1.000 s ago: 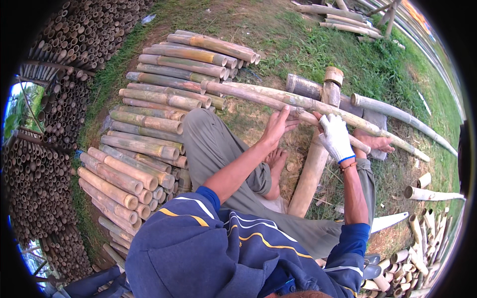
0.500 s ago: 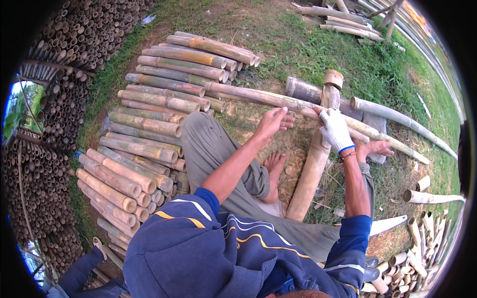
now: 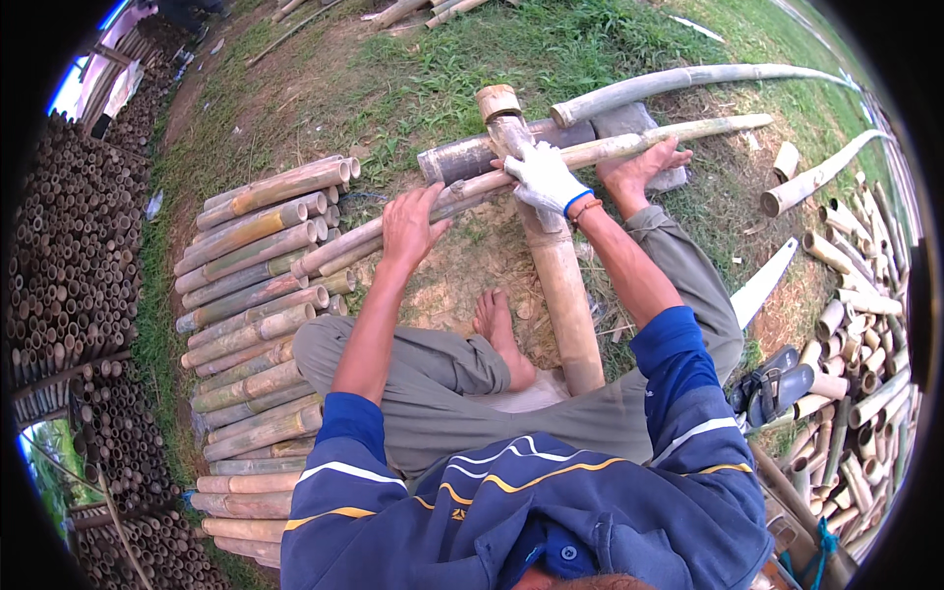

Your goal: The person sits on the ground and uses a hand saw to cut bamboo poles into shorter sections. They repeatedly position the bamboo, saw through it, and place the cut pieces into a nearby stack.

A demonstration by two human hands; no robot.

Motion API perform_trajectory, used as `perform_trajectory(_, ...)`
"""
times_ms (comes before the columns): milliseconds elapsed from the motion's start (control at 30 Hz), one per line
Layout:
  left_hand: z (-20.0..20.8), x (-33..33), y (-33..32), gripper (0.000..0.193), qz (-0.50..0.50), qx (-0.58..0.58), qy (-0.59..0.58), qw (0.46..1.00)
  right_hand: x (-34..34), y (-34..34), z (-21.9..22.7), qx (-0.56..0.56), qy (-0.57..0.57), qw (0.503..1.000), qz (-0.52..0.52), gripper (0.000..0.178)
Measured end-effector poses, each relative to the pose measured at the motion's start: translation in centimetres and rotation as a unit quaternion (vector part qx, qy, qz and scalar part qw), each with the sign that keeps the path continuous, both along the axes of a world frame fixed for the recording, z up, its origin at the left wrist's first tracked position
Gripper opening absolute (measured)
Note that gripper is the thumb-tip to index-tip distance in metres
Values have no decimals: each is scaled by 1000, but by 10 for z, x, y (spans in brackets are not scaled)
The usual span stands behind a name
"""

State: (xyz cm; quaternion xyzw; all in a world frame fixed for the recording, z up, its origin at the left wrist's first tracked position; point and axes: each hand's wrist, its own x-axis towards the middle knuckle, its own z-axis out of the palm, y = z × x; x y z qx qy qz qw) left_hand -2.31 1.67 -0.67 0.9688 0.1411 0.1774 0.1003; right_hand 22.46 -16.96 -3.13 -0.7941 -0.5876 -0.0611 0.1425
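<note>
A long, thin bamboo pole slants across the scene in front of me. It passes over a thick bamboo post, whose far end rests across a dark log. My right hand, in a white glove with a blue cuff, is closed on the pole where it crosses the post. Farther left, my bare left hand is laid over the pole, fingers on its far side and thumb on the near side. Beneath the pole's left part lies a second thin length. My right foot is against the pole.
Cut bamboo lengths are stacked at my left, with a tall bamboo pile beyond. A curved pole lies ahead. On the right are a saw blade, sandals and a heap of offcuts.
My left hand has come down onto the pole from just above it. The gloved right hand stays on the pole by the post. The whole view has swung to the right.
</note>
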Motion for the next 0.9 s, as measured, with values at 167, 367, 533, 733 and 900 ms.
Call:
perform_trajectory(167, -15, 20, -3, 72, 9, -27, 89, 996, 13, -22, -5, 9, -41, 998, 41, 61)
perform_trajectory(367, -2, 23, 6, 75, 2, -34, 164, 986, 13, -34, 3, -4, -47, 998, 28, 47)
perform_trajectory(533, 21, 1, 26, 79, 39, -53, 222, 973, -5, -6, 4, 11, 0, 999, 39, 39)
perform_trajectory(733, 35, -59, 90, 80, 73, -67, 256, 962, -28, 35, 0, -2, 49, 997, 61, 36)
perform_trajectory(900, 30, -82, 118, 77, 54, -43, 259, 963, -33, 48, 3, 1, 46, 996, 82, 32)
